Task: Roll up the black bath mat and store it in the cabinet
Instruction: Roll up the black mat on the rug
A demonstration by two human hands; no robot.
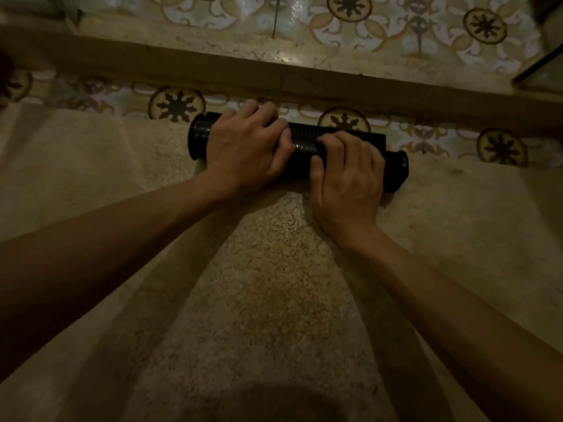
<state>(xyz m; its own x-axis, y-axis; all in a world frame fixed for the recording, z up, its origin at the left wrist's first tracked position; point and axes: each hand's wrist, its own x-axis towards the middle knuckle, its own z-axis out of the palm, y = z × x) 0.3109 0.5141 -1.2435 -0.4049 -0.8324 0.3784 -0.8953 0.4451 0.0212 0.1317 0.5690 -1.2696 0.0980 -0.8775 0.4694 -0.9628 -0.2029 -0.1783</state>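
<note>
The black bath mat (304, 138) lies on the floor as a tight roll, running left to right just below a strip of patterned tiles. My left hand (246, 147) presses down over the roll's left part, fingers curled across its top. My right hand (347, 178) grips the right part, thumb on the near side. Both ends of the roll stick out past my hands, and its middle shows a ribbed surface. No cabinet is in view.
The speckled beige floor (268, 300) spreads below the roll. A raised stone step (304, 77) crosses the view behind it, with patterned tiles (344, 22) beyond. A dark metal frame edge (536, 67) stands at the upper right.
</note>
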